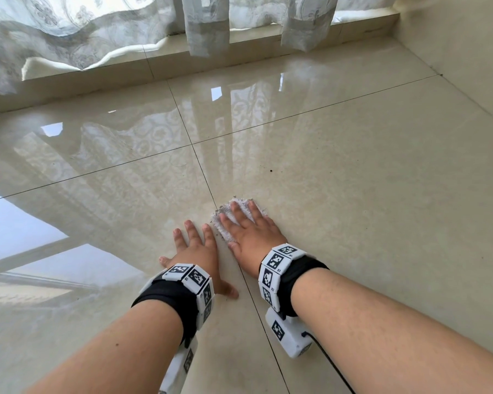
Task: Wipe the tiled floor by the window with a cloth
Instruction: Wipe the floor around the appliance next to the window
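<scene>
**Both palms down on the glossy tiles, cloth under the right**

The right hand [251, 233] lies flat on a small white cloth [223, 226], fingers straight and slightly spread. It presses the cloth against the tiled floor [353, 194] rather than curling round it. The cloth sits just right of where two grout lines cross, and its fuzzy edge shows past the fingertips and beside the thumb. That edge looks greyish, perhaps from picked-up dirt, though the view is too soft to be sure.

The left hand [195, 248] rests just beside it on bare tile, palm down, fingers splayed, holding nothing.

Each wrist wears a black strap with white marker blocks: the left band [188, 282] and the right band [276, 265]. A dark speck [271, 171] lies on the tile beyond the cloth. Farther off, sheer patterned curtains [69, 29] hang over a low beige ledge [239, 46], and both are mirrored in the shiny floor.
</scene>
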A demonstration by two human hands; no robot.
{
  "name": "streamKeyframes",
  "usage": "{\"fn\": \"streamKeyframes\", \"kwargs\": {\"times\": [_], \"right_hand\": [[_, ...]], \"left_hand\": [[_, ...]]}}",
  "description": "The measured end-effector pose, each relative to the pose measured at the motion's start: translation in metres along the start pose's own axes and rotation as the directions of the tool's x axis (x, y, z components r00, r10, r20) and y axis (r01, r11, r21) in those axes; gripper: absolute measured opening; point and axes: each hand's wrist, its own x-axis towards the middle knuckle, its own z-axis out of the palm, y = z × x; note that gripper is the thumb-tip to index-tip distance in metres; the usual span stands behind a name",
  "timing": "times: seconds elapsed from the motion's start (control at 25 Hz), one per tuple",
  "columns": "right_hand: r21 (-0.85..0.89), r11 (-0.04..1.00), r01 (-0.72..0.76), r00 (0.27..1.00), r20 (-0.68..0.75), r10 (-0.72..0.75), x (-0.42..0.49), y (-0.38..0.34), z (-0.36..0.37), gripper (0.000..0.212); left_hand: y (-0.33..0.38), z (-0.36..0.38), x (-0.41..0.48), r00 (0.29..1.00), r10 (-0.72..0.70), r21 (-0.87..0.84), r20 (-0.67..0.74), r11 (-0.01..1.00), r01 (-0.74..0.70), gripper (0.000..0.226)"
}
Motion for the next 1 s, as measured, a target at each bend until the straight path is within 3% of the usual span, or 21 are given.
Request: {"fn": "streamKeyframes", "kwargs": {"times": [0.2, 0.44, 0.64, 0.8, 1.0], "right_hand": [[0.044, 0.976, -0.211, 0.975, -0.057, 0.213, -0.011, 0.042, -0.008, 0.063], [-0.107, 0.901, -0.42, 0.906, -0.102, 0.41, -0.024, 0.12, -0.025, 0.058], [0.083, 0.791, -0.606, 0.793, -0.021, 0.609, -0.015, 0.144, -0.042, 0.06], [0.106, 0.773, -0.625, 0.776, -0.024, 0.631, -0.006, 0.14, -0.046, 0.059], [0.045, 0.901, -0.432, 0.899, -0.061, 0.434, 0.01, 0.091, -0.048, 0.057]], "left_hand": [[0.004, 0.0, -0.005, 1.0, 0.013, -0.007, 0.016, 1.0, -0.012, 0.153], [0.009, 0.006, -0.017, 0.999, 0.036, -0.017, 0.038, 0.999, -0.036, 0.152], [0.019, 0.002, -0.022, 0.997, 0.07, -0.01, 0.024, 0.997, -0.07, 0.152], [0.026, 0.001, -0.022, 0.995, 0.093, 0.007, 0.022, 0.996, -0.094, 0.153], [0.025, 0.0, -0.02, 0.996, 0.089, 0.015, 0.009, 0.996, -0.089, 0.153]]}}
